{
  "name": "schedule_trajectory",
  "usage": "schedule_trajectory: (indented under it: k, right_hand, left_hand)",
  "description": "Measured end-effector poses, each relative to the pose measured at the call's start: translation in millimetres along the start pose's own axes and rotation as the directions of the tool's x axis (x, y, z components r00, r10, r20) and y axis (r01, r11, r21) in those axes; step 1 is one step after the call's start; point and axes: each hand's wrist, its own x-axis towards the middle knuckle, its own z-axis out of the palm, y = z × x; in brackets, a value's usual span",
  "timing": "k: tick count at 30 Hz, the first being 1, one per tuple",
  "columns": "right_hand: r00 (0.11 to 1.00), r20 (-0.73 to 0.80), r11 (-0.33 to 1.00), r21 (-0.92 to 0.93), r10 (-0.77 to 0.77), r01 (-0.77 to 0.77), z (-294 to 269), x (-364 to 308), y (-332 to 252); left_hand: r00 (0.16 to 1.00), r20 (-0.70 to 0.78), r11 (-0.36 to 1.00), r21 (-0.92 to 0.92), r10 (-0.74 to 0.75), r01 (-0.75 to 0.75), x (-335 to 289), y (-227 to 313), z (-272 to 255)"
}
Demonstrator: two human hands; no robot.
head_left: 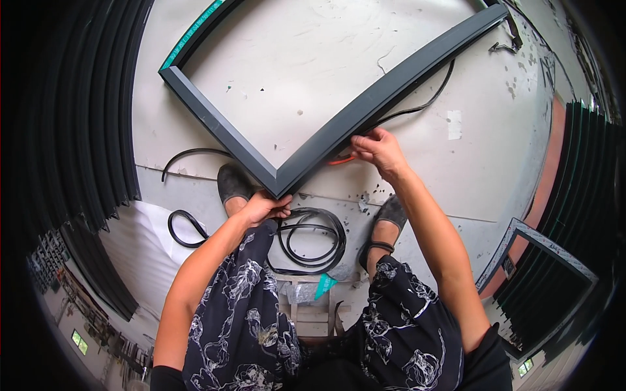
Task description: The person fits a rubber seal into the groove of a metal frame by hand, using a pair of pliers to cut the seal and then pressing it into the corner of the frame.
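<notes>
A dark grey window or door frame [326,147] lies on a pale board in front of me, its near corner pointing at me. Curled fingers of my left hand [264,207] are closed at that corner, partly under it. My right hand [377,151] is pinched at the outer side of the right-hand bar, where a black rubber strip [427,103] runs along and bows away from it. A thin orange-red piece [340,160] shows beside the right fingertips; its kind is unclear. The strip lies in a loose coil [339,242] between my feet.
Green tape [195,29] covers the far left bar. Another black strip end [189,153] sticks out at left, with a loop [179,228] on white foam sheet [147,244]. Dark profiles [85,98] stand stacked at left. A framed panel [541,280] leans at right.
</notes>
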Motion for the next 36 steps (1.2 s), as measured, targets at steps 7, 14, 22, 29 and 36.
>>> schedule_trajectory:
  k: [7,14,22,29,36]
  right_hand:
    - [0.995,0.081,0.989,-0.140,0.056,-0.044,5.2,-1.6,11.9]
    - [0.995,0.084,0.999,0.007,0.052,-0.052,22.0,-1.9,20.3]
    - [0.996,0.026,0.995,-0.048,-0.088,0.089,24.5,1.5,33.3]
    - [0.996,0.049,0.997,0.006,-0.073,0.072,25.7,-9.3,33.7]
    - [0.997,0.038,0.998,0.019,-0.068,0.067,29.9,-12.5,37.0]
  left_hand:
    - [1.000,0.028,1.000,-0.018,0.003,-0.002,0.0,0.6,2.6]
    - [1.000,0.008,1.000,0.006,-0.001,0.001,-0.5,1.4,-0.1]
    - [1.000,0.021,0.999,-0.037,0.006,-0.005,1.3,-0.9,1.1]
    - [1.000,0.009,1.000,-0.008,0.006,-0.006,-0.5,0.6,0.3]
    - [1.000,0.023,1.000,-0.028,0.007,-0.007,-0.3,0.0,0.6]
